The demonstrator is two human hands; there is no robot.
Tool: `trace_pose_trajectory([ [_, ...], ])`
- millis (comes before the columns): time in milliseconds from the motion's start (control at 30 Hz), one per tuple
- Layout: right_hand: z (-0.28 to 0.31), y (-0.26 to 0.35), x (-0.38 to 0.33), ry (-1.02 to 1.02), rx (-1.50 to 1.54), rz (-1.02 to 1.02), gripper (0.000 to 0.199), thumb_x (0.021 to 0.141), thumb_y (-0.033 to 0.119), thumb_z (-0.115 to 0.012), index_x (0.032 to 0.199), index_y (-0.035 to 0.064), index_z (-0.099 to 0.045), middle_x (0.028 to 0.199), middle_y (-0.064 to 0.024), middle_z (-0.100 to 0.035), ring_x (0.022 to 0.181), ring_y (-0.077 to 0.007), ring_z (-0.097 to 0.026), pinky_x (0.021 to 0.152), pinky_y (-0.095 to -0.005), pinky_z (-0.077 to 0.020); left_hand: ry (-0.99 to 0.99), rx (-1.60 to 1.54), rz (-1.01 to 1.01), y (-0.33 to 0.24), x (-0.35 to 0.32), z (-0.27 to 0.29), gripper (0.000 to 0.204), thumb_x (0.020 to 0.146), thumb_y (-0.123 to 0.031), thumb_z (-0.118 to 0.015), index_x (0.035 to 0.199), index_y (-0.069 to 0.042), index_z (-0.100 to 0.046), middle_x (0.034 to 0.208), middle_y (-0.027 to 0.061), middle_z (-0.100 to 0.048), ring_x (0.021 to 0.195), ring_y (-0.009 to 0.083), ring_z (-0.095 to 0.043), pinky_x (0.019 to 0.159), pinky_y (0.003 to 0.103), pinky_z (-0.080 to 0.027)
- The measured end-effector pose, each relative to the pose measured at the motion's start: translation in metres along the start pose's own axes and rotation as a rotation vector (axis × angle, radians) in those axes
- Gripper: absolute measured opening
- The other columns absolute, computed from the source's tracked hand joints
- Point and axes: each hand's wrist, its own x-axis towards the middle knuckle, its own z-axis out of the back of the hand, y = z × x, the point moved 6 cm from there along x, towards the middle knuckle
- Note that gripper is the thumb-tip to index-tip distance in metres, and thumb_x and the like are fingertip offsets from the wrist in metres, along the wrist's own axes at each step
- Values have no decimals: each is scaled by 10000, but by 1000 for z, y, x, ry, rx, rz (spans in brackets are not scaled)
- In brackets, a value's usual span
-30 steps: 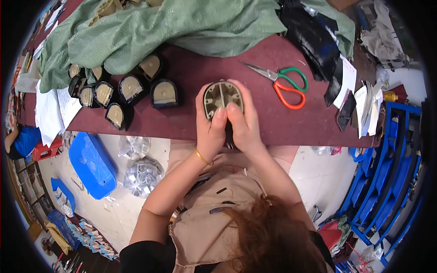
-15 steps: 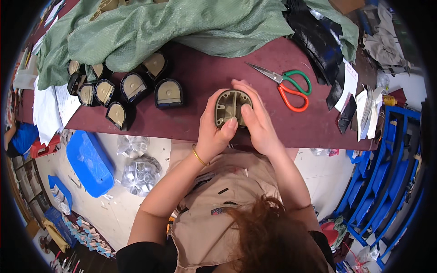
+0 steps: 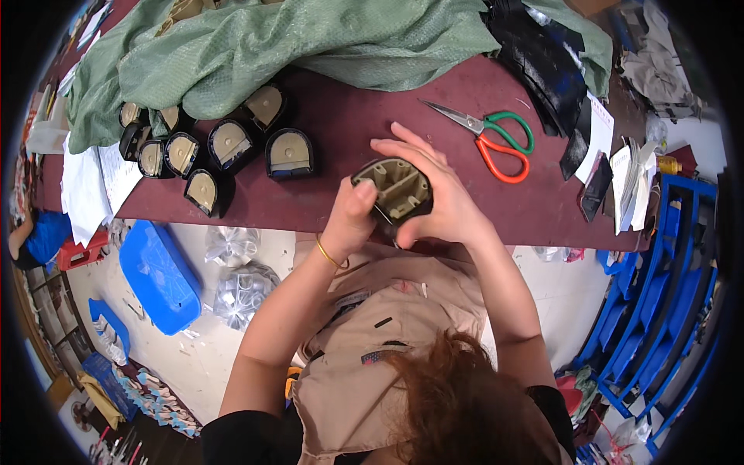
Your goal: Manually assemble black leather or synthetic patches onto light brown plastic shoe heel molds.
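Note:
A D-shaped shoe heel (image 3: 401,188) is held up over the table's near edge. Its hollow, ribbed olive-tan side faces up, and black covering wraps its outer wall. My left hand (image 3: 350,217) grips it from the left, thumb over the rim and the other fingers mostly hidden underneath. From the right, my right hand (image 3: 446,200) clasps the heel, its thumb low at the near side and its fingers reaching over the far side. Two of those fingertips stick out past the heel. Several similar black heels (image 3: 290,153) stand on the table to the left, tan faces up.
Scissors (image 3: 488,133) with green and red handles lie on the maroon tabletop (image 3: 341,124), right of my hands. Green woven sheeting (image 3: 287,54) covers the far side. Black material strips (image 3: 535,70) and papers (image 3: 632,186) lie at right. A blue bin (image 3: 159,275) is on the floor at left.
The heel has turned and tilted between my hands. My left hand has drawn slightly down and left, while my right hand's fingers have spread and its thumb has left the hollow face.

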Motion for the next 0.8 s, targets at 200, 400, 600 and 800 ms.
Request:
trace_pose_trajectory([
  [200,-13,9,-14,-123,-134,226,988,617,635,-743,1329,8,-469,1371,-129,-489,1344,-297,-376,1070,-436,-281,13,15,35,6,-3,-3,823,754,-635,-527,1236,31,-505,1156,144,-604,1030,246,-622,910,373,-503],
  [400,-12,-7,-31,-407,538,-103,901,652,136,-853,1389,-11,-356,1392,-161,-458,1272,-248,-465,1041,-358,-389,-44,98,-258,-20,1,-28,621,970,-507,-342,1370,-33,-380,1332,101,-465,1250,183,-434,1038,329,-363],
  [600,-4,-5,-33,-404,155,73,882,609,100,-854,1360,-1,-402,1378,-189,-467,1262,-315,-479,1034,-393,-411,-60,207,-189,-19,2,-29,486,1036,-381,-260,1301,-34,-472,1227,81,-532,1138,144,-504,982,290,-396],
  [800,-2,-4,-34,-430,98,70,872,592,157,-861,1339,7,-437,1359,-188,-488,1277,-326,-457,1052,-411,-384,-150,-144,92,-17,14,-17,787,970,-599,-111,1211,-9,-573,1087,102,-645,1020,183,-609,896,293,-477],
])
